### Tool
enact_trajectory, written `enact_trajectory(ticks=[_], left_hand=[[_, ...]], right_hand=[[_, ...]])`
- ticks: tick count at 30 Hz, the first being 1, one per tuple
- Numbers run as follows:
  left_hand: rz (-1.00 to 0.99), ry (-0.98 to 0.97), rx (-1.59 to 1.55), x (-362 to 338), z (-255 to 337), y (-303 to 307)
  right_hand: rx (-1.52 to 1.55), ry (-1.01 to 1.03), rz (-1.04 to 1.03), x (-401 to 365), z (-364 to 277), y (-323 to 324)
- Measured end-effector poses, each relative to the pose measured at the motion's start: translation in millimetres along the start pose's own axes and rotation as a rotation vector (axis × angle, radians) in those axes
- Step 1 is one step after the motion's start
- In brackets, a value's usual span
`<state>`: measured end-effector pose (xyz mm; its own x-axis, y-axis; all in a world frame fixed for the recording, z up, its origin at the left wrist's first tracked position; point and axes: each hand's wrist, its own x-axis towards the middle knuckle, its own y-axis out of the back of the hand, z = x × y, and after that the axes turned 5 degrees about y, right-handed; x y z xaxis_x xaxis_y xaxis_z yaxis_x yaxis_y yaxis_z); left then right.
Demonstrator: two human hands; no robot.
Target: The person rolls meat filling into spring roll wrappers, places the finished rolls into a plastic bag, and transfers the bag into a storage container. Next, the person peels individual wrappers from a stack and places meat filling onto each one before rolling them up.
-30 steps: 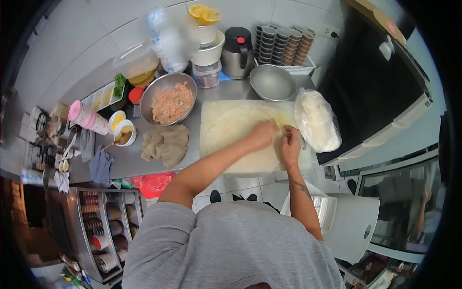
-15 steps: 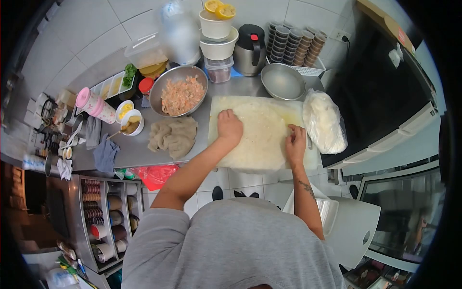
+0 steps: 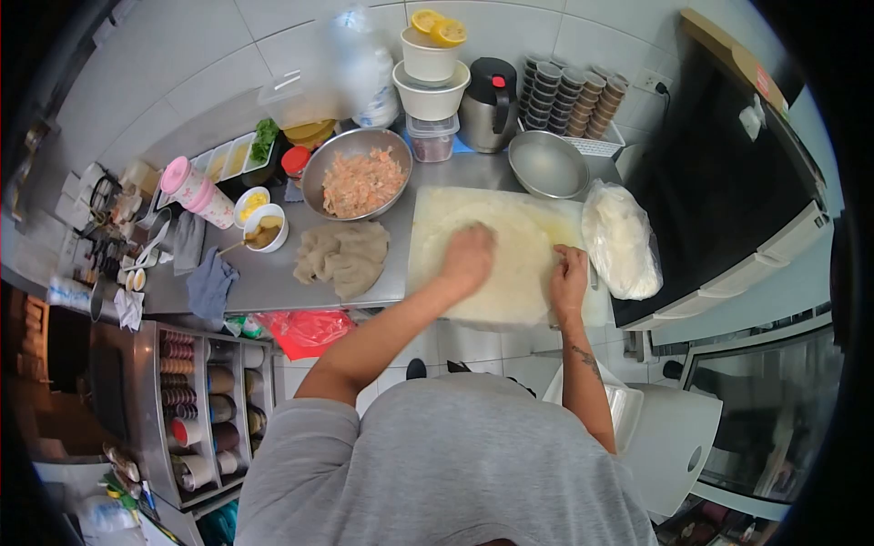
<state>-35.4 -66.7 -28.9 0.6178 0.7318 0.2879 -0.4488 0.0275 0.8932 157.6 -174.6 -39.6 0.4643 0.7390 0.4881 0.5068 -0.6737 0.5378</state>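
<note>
The left hand [image 3: 470,257], blurred, is over the thin, pale dough sheet [image 3: 522,266] on the white cutting board [image 3: 596,311]; I cannot tell its finger spread or hold. The right hand [image 3: 569,273] curls its fingers near the sheet's right edge, any hold unclear

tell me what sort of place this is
Likely a commercial kitchen: the steel counter holds a large cutting board, and many small cups stand in stacks at the back.
</note>
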Motion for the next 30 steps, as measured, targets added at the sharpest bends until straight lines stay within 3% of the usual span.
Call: enact_trajectory(ticks=[3, 4, 7, 9, 11, 14, 22, 30], left_hand=[[0.169, -0.297, 0.383, -19.5, 15.3, -20.8], [-0.081, -0.231, 0.249, -11.1, 15.6, -3.5], [-0.141, 0.044, 0.103, 1.5, 10.9, 74.9], [0.094, 0.198, 0.192, 8.6, -18.7, 102.8], [0.145, 0.369, 0.355, 17.6, -57.7, 115.2], [-0.017, 0.580, 0.339, 26.1, -109.6, 104.8], [-0.310, 0.583, 0.225, 45.8, -138.9, 113.0], [-0.265, 0.495, -0.071, 39.8, -147.4, 120.5]], right_hand=[[0.012, -0.032, -0.014, 0.5, -4.2, 6.2], [0.010, -0.011, -0.002, 0.2, -0.4, 4.7], [0.032, -0.006, 0.010, 0.0, -2.0, 5.8], [0.032, -0.014, 0.015, 1.6, -7.4, 3.8], [-0.006, -0.008, 0.009, 0.9, -6.2, 4.9], [-0.033, 0.023, 0.009, 0.7, -1.6, 3.3], [-0.009, -0.017, 0.005, -0.2, -3.2, 2.1], [-0.024, -0.004, 0.014, 0.2, -3.8, 3.4]])
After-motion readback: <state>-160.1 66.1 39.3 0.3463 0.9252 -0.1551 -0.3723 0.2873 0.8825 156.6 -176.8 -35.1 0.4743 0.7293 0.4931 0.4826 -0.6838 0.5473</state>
